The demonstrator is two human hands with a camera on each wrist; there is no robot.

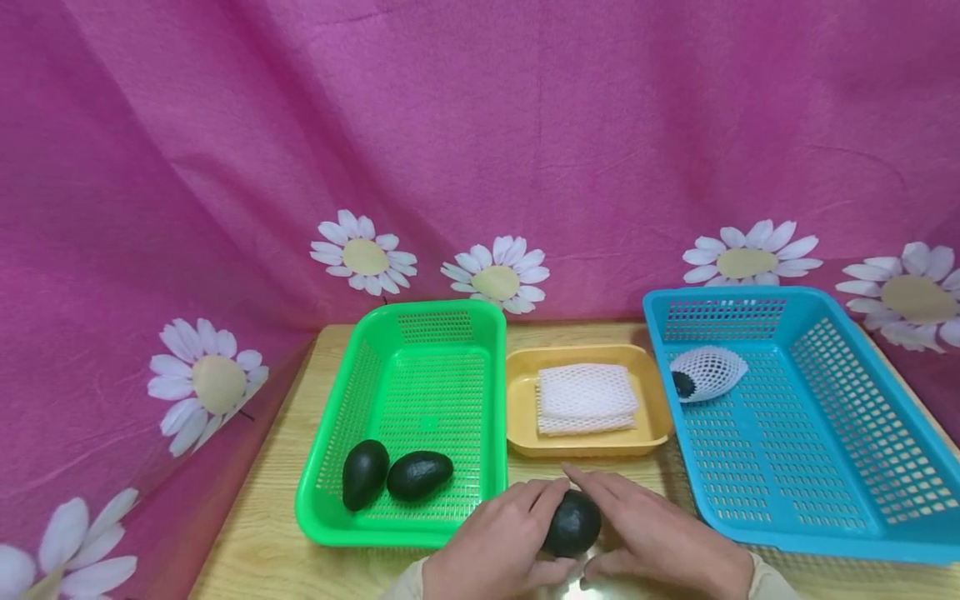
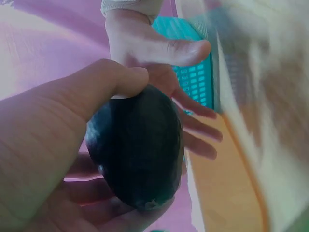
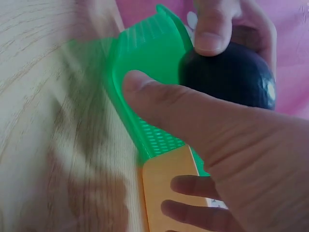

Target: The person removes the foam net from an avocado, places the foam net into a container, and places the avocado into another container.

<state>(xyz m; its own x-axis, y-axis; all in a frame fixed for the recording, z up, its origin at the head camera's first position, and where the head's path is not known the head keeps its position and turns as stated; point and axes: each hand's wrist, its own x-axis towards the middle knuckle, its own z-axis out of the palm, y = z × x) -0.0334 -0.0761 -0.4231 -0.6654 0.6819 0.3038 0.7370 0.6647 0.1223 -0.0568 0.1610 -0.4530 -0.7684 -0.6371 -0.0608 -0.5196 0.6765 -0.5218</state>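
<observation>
A dark avocado (image 1: 573,525) is held between thumb and curled fingers of my left hand (image 1: 504,533), near the front of the table. In the left wrist view the avocado (image 2: 140,145) stands lengthwise, the thumb pressing its upper end. My right hand (image 1: 652,529) is close on the other side of it, fingers spread and thumb apart, as the left wrist view also shows. Two more avocados, one upright (image 1: 365,475) and one lying sideways (image 1: 420,476), rest in the near end of the green basket (image 1: 402,533).
Between the baskets a yellow tray (image 1: 592,450) holds a stack of white foam nets (image 1: 588,398). At the right, the blue basket (image 1: 825,542) contains an avocado in a white foam net (image 1: 712,372). A pink flowered cloth (image 1: 480,150) hangs behind the wooden table (image 1: 255,508).
</observation>
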